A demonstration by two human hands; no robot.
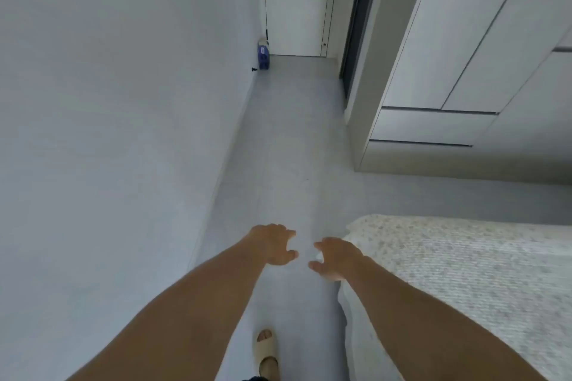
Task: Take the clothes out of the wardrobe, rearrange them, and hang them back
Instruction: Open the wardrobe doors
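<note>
Both forearms reach ahead over the floor (294, 139), left hand (274, 244) and right hand (335, 258) empty with fingers loosely curled (nothing held), while the closed wardrobe (470, 56) stands ahead to the right, nearer the right hand, beyond the bed (464, 272).

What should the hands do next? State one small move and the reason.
Probably walk forward and reach the right hand toward the wardrobe. Both it and the left hand hold nothing, fingers loosely curled, out over the floor. The wardrobe doors look closed, ahead on the right past the bed, and no clothes are in view.
</note>
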